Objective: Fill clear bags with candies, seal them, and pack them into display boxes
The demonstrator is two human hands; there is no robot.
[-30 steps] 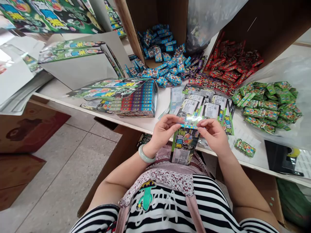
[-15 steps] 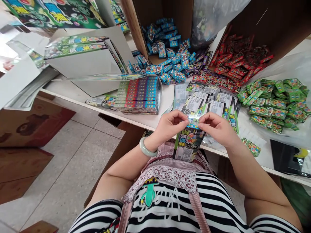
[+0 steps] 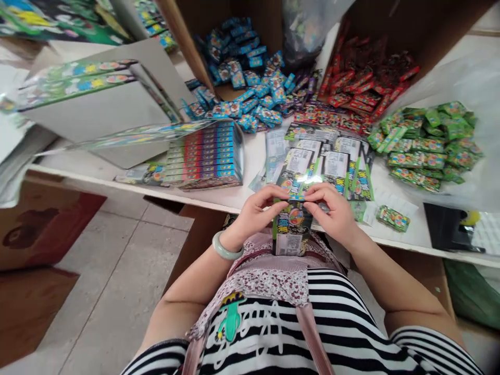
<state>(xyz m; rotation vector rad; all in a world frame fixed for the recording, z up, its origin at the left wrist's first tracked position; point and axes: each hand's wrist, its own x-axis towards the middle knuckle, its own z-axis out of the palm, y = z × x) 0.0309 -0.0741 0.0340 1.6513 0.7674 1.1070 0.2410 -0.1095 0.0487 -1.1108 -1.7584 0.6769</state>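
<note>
Table edge [image 3: 78,171], packet [image 3: 291,229] perpendicular to it

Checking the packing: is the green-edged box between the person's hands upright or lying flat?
Upright: the green-edged box stands on end, the left hand and right hand pinching its top, barcode end down.

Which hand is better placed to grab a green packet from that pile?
Probably the right hand: it is nearer the green packets, while the left hand is farther away. Both are pinching the top of the printed card, so it must let go first.
</note>
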